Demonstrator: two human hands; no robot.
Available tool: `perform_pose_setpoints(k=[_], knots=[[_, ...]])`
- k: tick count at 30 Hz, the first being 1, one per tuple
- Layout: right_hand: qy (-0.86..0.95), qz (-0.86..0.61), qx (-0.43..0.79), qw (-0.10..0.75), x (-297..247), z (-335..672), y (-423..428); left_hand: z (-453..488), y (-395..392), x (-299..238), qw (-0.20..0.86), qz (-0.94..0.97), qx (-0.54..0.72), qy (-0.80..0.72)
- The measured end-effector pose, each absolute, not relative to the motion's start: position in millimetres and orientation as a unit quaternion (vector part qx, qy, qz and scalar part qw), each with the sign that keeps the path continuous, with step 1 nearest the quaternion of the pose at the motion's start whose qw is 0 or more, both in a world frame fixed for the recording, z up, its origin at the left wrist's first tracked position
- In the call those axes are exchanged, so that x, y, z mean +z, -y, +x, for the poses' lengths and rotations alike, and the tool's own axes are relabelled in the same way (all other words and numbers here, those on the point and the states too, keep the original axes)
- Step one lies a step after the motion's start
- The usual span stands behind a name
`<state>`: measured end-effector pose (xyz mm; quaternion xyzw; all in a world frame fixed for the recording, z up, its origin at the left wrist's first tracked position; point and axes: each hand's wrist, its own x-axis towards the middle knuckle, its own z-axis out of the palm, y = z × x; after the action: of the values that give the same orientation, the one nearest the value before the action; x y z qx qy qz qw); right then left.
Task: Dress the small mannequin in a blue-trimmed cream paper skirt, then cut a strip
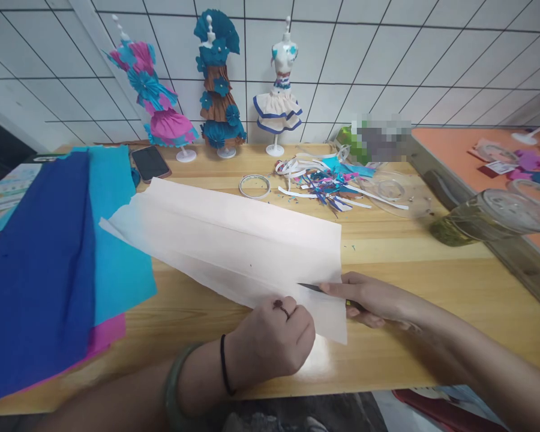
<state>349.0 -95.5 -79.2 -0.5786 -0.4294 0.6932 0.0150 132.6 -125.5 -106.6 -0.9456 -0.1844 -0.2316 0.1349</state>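
A large sheet of white paper (216, 234), faintly creased along its length, spreads across the middle of the wooden table. My left hand (274, 336) is closed on its near edge, the fingers curled under and mostly hidden. From the right, my right hand (364, 297) grips scissors at the sheet's right end. One dark scissors blade (309, 287) lies over the paper and points left; a bit of the handle shows below my fingers. The second blade is out of sight, so how far the scissors are opened cannot be seen.
Blue paper (36, 276) and turquoise paper (117, 258) lie at left, near a phone (150, 163). Behind stand three mannequins, one in a teal-brown dress (218, 90). A tape roll (254, 186), paper scraps (328, 180) and a lidded jar (490, 217) sit beyond the sheet.
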Motion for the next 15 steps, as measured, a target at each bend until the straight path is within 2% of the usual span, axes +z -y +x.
perform_pose_setpoints(k=[15], knots=[[0.443, -0.576, 0.687, 0.012, -81.2, 346.1, 93.2, 132.0, 126.3, -106.5, 0.136, -0.948, -0.222, 0.186]])
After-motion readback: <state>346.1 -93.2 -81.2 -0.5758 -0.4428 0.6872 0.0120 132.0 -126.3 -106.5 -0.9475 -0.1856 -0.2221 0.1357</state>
